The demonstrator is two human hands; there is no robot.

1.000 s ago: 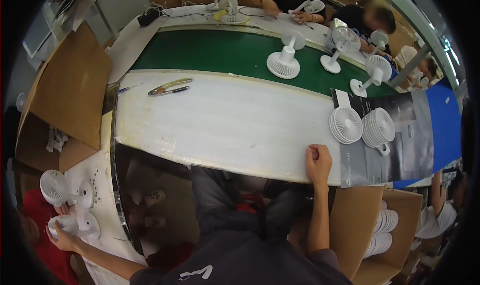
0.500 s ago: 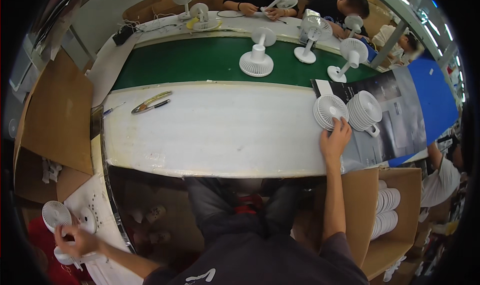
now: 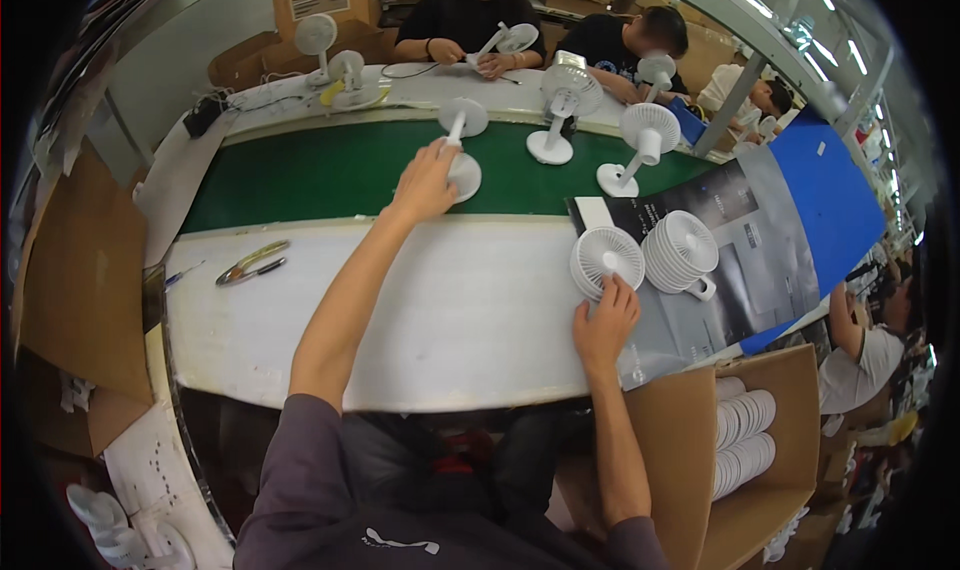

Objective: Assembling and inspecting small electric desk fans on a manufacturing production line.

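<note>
White plastic fan (image 3: 457, 128) is apparently being gripped by the left hand (image 3: 425, 182); the right hand (image 3: 605, 324), loosely open, is touching stacked grilles (image 3: 608, 254).

On our counter (image 3: 430, 320), pliers (image 3: 262, 260) lie at the left; at the right, a grille stack (image 3: 608, 250) sits just left of a second stack (image 3: 692, 240) on a sheet (image 3: 770, 270). Behind, on the belt (image 3: 320, 160), one fan (image 3: 466, 116) is left of two others (image 3: 648, 128). Right of us, a carton (image 3: 672, 470) holds discs (image 3: 746, 416).
</note>
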